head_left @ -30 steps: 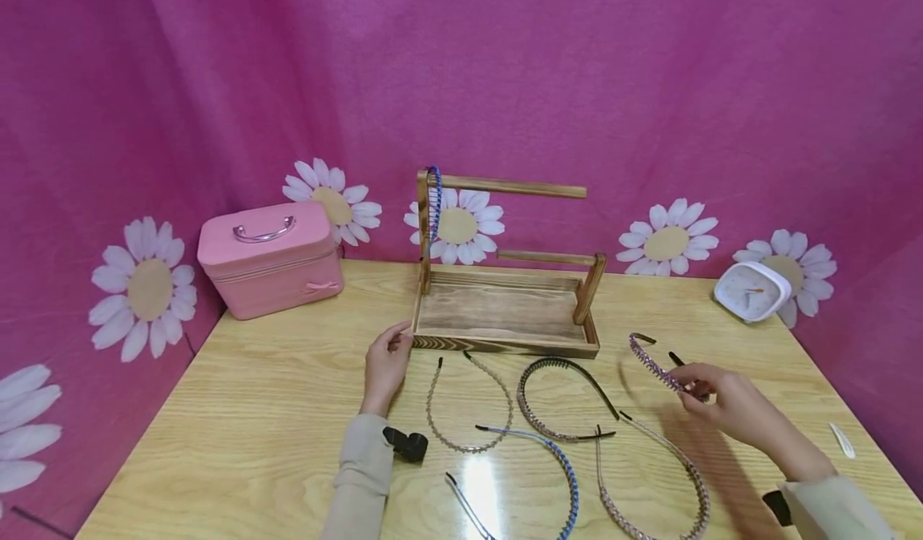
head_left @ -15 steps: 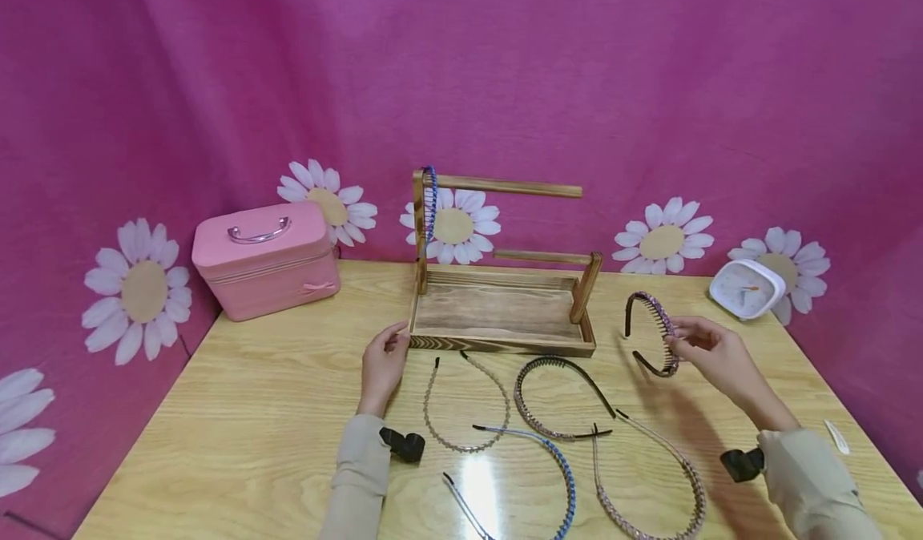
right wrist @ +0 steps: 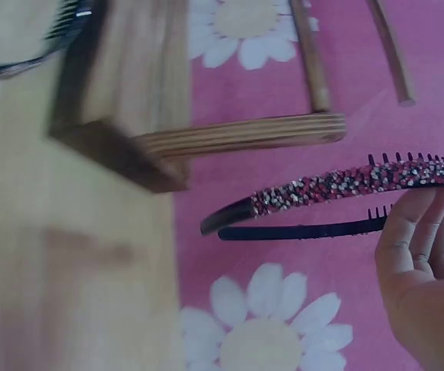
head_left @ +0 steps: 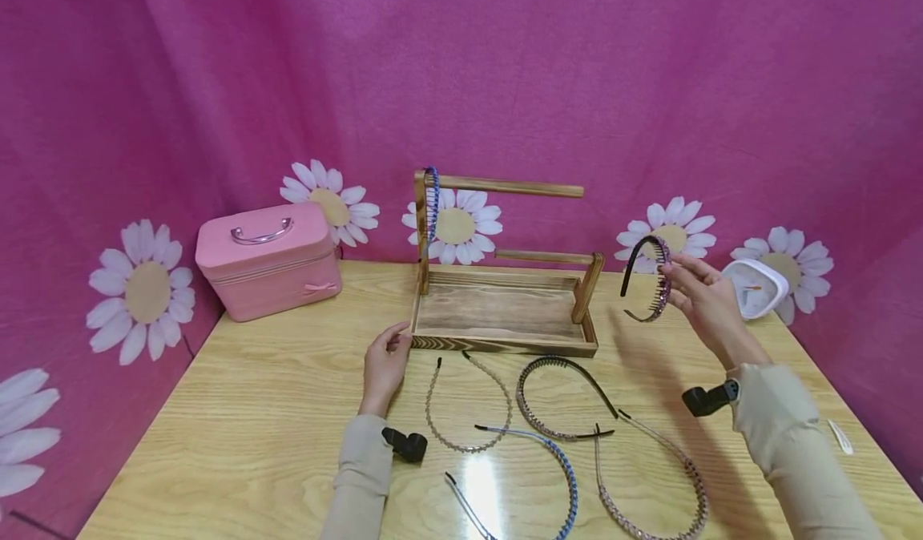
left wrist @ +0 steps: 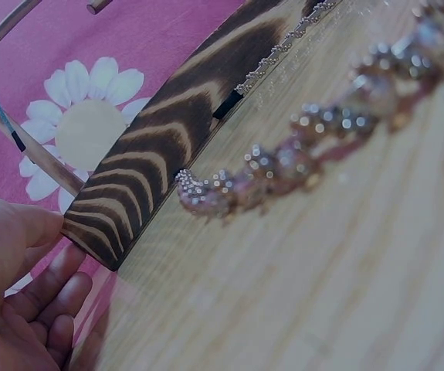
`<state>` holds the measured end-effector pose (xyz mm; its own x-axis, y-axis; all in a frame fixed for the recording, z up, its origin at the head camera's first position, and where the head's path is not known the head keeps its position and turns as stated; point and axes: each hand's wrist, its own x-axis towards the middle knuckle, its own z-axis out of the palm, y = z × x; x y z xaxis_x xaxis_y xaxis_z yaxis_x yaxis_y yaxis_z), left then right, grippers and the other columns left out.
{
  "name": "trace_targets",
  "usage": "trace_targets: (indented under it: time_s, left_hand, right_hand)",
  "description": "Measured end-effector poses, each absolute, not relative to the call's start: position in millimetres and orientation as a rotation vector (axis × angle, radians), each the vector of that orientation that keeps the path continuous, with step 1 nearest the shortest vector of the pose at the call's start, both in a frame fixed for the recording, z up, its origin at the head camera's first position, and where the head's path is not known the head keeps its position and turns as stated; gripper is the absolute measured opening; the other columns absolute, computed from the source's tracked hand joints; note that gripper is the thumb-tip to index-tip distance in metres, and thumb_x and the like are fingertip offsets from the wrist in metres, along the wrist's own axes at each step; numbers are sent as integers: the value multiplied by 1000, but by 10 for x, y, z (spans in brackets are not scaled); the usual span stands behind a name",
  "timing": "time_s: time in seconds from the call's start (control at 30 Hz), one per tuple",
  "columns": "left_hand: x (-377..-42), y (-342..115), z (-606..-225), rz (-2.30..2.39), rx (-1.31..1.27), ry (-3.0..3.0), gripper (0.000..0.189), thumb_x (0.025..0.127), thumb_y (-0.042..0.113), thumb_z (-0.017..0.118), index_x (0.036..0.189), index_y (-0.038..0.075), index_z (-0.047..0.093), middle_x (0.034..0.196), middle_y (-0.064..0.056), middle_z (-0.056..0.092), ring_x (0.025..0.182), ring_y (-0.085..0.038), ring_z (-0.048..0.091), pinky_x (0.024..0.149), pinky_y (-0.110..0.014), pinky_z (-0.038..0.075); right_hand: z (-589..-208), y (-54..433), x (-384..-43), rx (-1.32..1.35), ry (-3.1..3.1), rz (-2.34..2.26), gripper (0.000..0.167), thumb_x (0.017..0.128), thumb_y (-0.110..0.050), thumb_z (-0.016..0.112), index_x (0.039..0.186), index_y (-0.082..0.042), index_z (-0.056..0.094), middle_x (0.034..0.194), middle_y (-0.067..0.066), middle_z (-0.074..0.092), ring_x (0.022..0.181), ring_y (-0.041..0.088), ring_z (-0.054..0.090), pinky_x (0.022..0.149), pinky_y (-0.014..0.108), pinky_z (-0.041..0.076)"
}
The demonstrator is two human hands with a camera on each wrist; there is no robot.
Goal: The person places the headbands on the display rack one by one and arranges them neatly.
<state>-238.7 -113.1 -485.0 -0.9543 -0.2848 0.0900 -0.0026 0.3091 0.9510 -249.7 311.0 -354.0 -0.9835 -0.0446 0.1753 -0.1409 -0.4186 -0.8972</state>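
- Closest on the desk (head_left: pixel 216 444), a blue headband (head_left: pixel 573 484) lies with one arm crossing a thin beaded headband (head_left: pixel 469 449); to its right lies a pink headband (head_left: pixel 699 488).
- A white hair clip (head_left: pixel 840 437) sits by the desk's right edge.
- Farther in, a dark-toothed headband (head_left: pixel 519 394) lies before the wooden rack (head_left: pixel 505 345), one end meeting the pink one's tip.
- The left hand (head_left: pixel 384 368) holds the rack's near left corner, thumb and fingers bent at the wood.
- The rack stands near the middle of the desk's far edge; a second blue headband (head_left: pixel 433 211) hangs at its upper bar's left end.
- Right of the rack, the right hand (head_left: pixel 710 304) pinches a glittery headband (right wrist: pixel 330 185), raised above the desk, teeth inward.
- A pink case (head_left: pixel 270 259) stands at the far left corner, a white clock (head_left: pixel 753 288) at the far right, partly behind the right hand.
- Beyond hangs a daisy-patterned magenta curtain (head_left: pixel 461 59).
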Motion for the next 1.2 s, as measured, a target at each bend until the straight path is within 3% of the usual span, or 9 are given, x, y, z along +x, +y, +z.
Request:
trace_targets:
  time_s: [0.53,1.07,1.2]
  left_hand:
    - [-2425,-1143,-4839,-1694,240,-2336,28,97,13,57,121,4,68,105,-19,67,98,-29,61,86,-35,46]
    - [-2398,-1150,-4846,-1682,245,-2336,28,97,13,57,120,4,68,104,-19,68,96,-28,61,84,-34,46]
    - [-2390,-1142,-4842,-1688,240,-2340,28,97,13,57,121,4,68,104,-19,68,96,-27,61,84,-33,46]
  right_hand:
    - [-2924,2609,-3204,156,-1557,2630,11,90,-1,65,97,-9,68,82,-1,67,68,9,59,61,21,50]
    - [-2872,1812,-3485,49,-1675,2639,12,93,-7,64,91,-15,73,72,-6,67,62,5,53,57,15,43]
    - [-2900,1576,-3507,63,-1757,2581,13,94,-10,63,105,-13,70,77,-8,71,66,4,59,62,14,46]
